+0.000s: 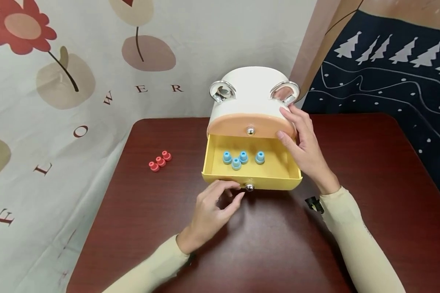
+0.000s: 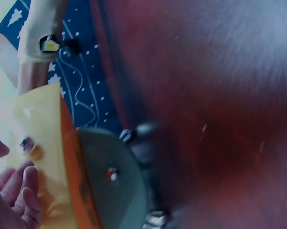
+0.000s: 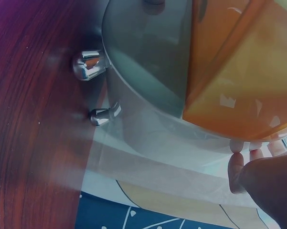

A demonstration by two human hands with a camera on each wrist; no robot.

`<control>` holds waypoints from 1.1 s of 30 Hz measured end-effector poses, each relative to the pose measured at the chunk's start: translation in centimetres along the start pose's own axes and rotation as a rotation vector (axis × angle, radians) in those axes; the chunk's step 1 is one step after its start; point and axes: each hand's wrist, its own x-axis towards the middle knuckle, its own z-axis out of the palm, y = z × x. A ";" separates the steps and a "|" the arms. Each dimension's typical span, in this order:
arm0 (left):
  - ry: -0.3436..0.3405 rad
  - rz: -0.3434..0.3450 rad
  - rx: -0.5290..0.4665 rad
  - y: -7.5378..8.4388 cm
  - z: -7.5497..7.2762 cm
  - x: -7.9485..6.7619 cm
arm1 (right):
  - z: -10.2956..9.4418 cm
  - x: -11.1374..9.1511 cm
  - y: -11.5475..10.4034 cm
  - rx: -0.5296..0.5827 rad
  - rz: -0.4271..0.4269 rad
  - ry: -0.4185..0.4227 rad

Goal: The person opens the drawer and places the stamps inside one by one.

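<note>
A white cabinet (image 1: pixel 254 87) with a peach upper drawer front (image 1: pixel 227 124) stands on the table. Its yellow drawer (image 1: pixel 251 183) is pulled out, with several light-blue flanged pieces (image 1: pixel 236 163) inside. My left hand (image 1: pixel 210 209) is at the drawer's front, thumb and fingers spread just beside the silver knob (image 1: pixel 249 187). In the left wrist view, a gap shows between those fingers and the knob (image 2: pixel 26 144). My right hand (image 1: pixel 308 148) rests against the cabinet's right side, thumb at the peach front. The right wrist view shows its fingertips (image 3: pixel 236 162) at the cabinet's edge.
Three red flanged pieces (image 1: pixel 160 161) lie on the dark wooden table (image 1: pixel 150 211), left of the cabinet. Silver rings (image 1: pixel 223 91) stick up from the cabinet top. Below the yellow drawer is a grey-green drawer front (image 2: pixel 112 186) above silver feet (image 3: pixel 90 64).
</note>
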 end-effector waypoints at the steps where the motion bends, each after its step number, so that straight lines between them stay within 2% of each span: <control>1: 0.009 -0.038 -0.002 0.0 0.4 -0.3 | 0.0 0.1 0.0 0.001 -0.005 -0.001; 5: 0.059 -0.139 -0.051 0.1 1.7 -0.9 | 0.0 0.3 0.0 0.003 -0.017 -0.010; 7: 0.086 -0.188 -0.108 0.3 2.3 -1.1 | 0.0 0.4 0.0 0.002 -0.016 -0.011; 12: 0.158 -0.280 -0.201 0.8 3.5 -1.3 | 0.0 0.5 -0.1 -0.003 -0.009 -0.014; 16: 0.194 -0.307 -0.226 0.9 3.9 -1.0 | -0.3 0.5 -0.3 -0.008 -0.010 -0.021; 22: 0.185 -0.349 -0.211 0.2 4.2 -0.1 | -1.0 0.2 -0.6 -0.013 0.038 -0.058; 33: 0.202 -0.349 -0.218 -2.5 5.2 2.6 | -1.1 0.0 -0.7 -0.004 0.074 -0.094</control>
